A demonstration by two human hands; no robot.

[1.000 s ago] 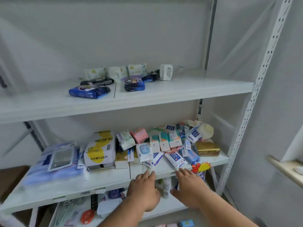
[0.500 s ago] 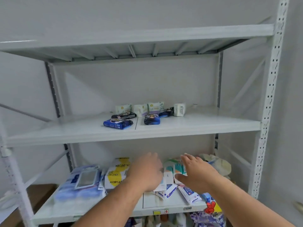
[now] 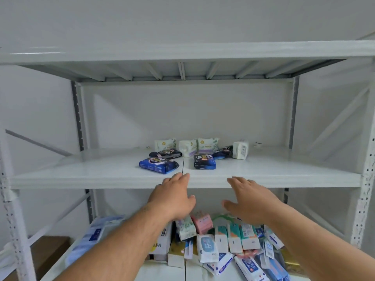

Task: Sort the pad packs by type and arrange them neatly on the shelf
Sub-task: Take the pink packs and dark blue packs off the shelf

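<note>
Pad packs lie loosely on the middle shelf (image 3: 101,175): a blue pack (image 3: 158,165) at the front left, a black pack (image 3: 165,153) behind it, a dark pack (image 3: 204,161) at the centre, another dark pack (image 3: 223,152) further right. Three white packs (image 3: 187,146) stand along the back, and a white pack (image 3: 240,150) stands at the right end. My left hand (image 3: 172,196) and right hand (image 3: 249,197) are raised in front of the shelf edge, fingers straight, holding nothing.
The lower shelf (image 3: 162,270) carries a heap of small boxes, tubes and packets (image 3: 227,242), a pink pack (image 3: 202,221) and a big blue-white pack (image 3: 95,236) at the left. White uprights (image 3: 363,179) frame the rack. A brown box (image 3: 50,252) sits low left.
My view has tilted up from the lower shelf to the middle one. Both hands have risen from the lower shelf's front to the middle shelf's edge, still holding nothing.
</note>
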